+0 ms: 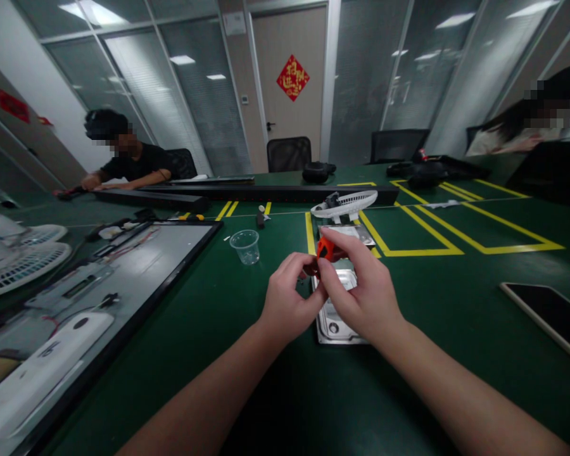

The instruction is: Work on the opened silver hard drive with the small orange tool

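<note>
My right hand (368, 288) is closed, with thumb and fingers round a small orange-and-black tool handle (326, 249). My left hand (289, 294) meets it from the other side, its fingertips pinched at the handle's lower end. Whatever lies between those fingertips is mostly hidden. Directly beneath both hands, a silver hard drive casing (335, 329) lies on the green table, partly covered by them. Just beyond sits a second flat metal piece (363, 235), which looks like another drive. A clear plastic cup (246, 247) stands to the left of my hands.
A grey panel (171, 253) with electronics and a white device (47, 364) fills the left side. A phone-like slab (551, 316) lies right. Behind are a white slotted guard (346, 206) and long black bars (275, 193). Two people sit across the table (247, 392).
</note>
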Action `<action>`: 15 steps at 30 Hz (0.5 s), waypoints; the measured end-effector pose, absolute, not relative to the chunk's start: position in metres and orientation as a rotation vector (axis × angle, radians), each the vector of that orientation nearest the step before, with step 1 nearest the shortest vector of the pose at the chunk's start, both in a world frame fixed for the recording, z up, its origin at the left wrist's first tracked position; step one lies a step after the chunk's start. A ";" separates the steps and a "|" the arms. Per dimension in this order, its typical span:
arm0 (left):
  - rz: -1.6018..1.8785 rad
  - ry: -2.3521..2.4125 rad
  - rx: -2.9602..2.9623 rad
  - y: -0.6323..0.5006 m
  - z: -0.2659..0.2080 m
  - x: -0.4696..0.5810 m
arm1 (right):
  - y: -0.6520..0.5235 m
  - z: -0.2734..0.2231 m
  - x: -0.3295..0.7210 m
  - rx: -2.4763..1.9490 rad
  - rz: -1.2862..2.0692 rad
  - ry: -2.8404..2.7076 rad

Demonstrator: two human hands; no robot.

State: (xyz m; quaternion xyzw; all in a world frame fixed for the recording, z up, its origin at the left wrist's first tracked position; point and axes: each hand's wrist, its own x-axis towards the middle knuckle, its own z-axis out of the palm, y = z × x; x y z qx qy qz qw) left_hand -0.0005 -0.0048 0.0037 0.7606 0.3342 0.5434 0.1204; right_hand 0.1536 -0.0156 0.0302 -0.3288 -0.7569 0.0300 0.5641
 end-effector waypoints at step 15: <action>1.596 0.974 2.219 -0.005 0.004 0.000 | -0.016 0.030 0.152 -0.778 0.045 -1.763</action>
